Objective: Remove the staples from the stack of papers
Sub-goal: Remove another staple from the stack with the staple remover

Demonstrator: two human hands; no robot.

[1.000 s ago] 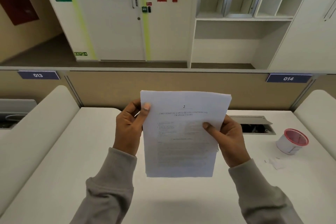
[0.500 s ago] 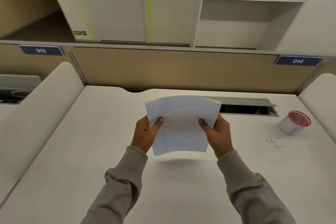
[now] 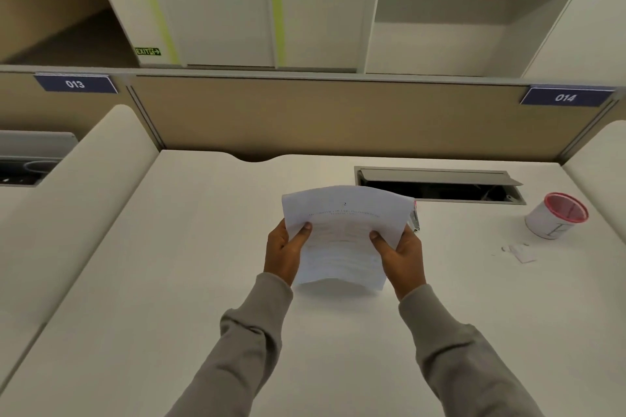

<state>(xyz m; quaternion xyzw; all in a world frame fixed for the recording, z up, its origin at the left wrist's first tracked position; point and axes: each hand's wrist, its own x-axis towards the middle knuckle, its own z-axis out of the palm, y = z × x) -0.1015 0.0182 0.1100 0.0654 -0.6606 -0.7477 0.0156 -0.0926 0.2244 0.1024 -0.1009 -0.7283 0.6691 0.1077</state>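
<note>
A white stack of printed papers (image 3: 343, 234) is held low over the white desk (image 3: 169, 281), its top edge bowed upward. My left hand (image 3: 284, 254) grips its left edge, thumb on the front sheet. My right hand (image 3: 403, 257) grips the right edge the same way. A small metal and pink tool (image 3: 414, 218) shows behind the papers' right edge near my right hand; I cannot tell whether the hand holds it. No staple is visible on the papers.
A white cup with a pink rim (image 3: 555, 216) stands at the far right of the desk. Small paper scraps (image 3: 520, 252) lie in front of it. An open cable hatch (image 3: 440, 186) is set into the desk behind the papers. Beige partitions enclose the desk.
The papers and both hands have come down from upright at chest height to low over the desk, away from me. The view has tilted downward.
</note>
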